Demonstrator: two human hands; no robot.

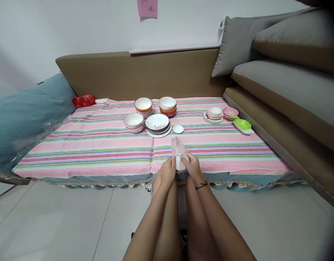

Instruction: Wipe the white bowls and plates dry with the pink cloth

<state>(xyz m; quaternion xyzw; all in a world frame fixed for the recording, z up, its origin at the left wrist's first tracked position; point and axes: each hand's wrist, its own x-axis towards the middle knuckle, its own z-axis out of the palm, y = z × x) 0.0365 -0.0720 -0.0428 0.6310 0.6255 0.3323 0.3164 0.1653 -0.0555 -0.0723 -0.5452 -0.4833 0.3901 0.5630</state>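
My left hand and my right hand meet at the front edge of the striped cloth. Between them they grip a small white dish together with a pale pink rag, which sticks up behind the dish. The right hand's fingers curl over the rag and the dish's right side. My left hand closes on the dish's left rim. A dark band circles my right wrist.
Beyond my hands lie a small white saucer, a stack of patterned plates, a white bowl, two bowl stacks, small plates, a pink dish and a green dish. Sofa cushions rise at right.
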